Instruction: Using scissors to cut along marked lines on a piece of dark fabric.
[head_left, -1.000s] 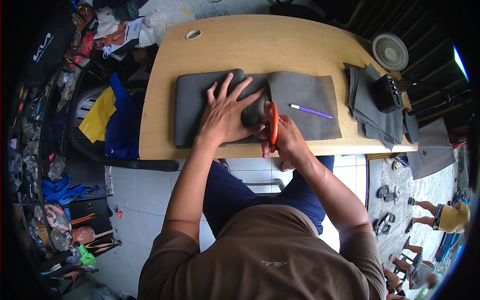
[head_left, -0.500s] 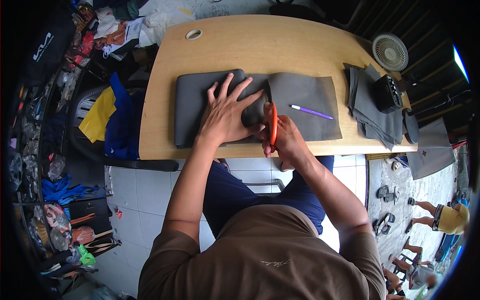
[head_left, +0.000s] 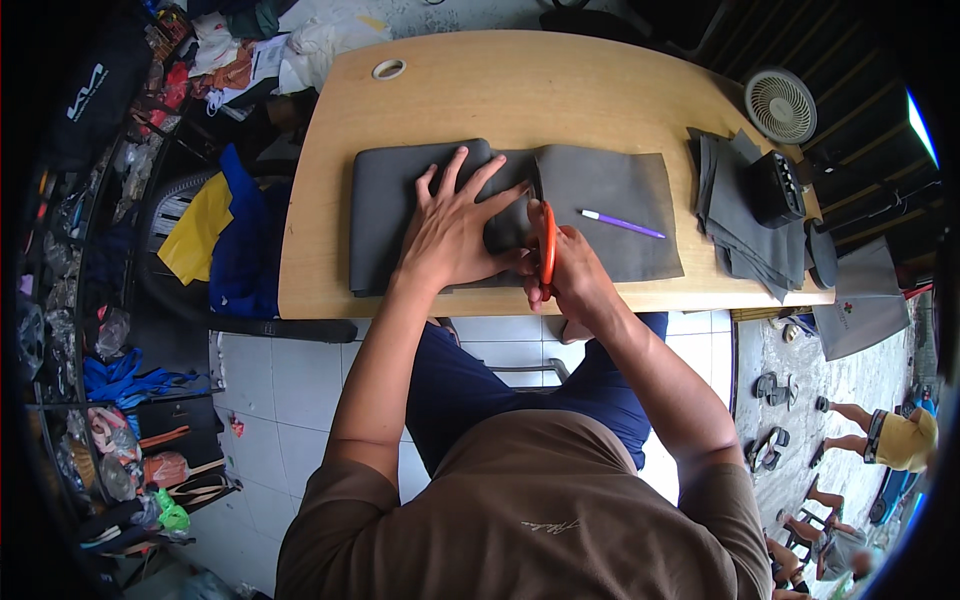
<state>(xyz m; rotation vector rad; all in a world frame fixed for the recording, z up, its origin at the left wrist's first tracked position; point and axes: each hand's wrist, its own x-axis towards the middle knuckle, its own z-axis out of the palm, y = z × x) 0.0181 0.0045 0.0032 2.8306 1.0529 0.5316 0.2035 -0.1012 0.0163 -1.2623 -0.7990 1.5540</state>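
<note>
My left hand (head_left: 452, 228) lies flat with its fingers spread, pressing on a folded dark grey piece (head_left: 377, 215) and the edge of a thin dark grey sheet (head_left: 610, 185). In my right hand (head_left: 578, 272) is a pair of scissors with orange handles (head_left: 547, 250). Their blades point away from me, along a line in the sheet beside my left fingertips; the right thumb and fingers wrap round the handles. On the sheet, right of the scissors, rests a purple pen (head_left: 625, 223) with a white end.
The wooden table (head_left: 560, 85) bears a tape roll (head_left: 388, 69) at far left. Stacked dark sheets (head_left: 728, 205), a black box (head_left: 776, 188) and a round white fan (head_left: 780, 104) stand at right. A cluttered shelf (head_left: 110, 350) is on the left. People sit or stand outside at lower right.
The scissors' handles have shifted very slightly in my right hand. My left hand stays almost where it was, and the pen and sheet have not visibly moved.
</note>
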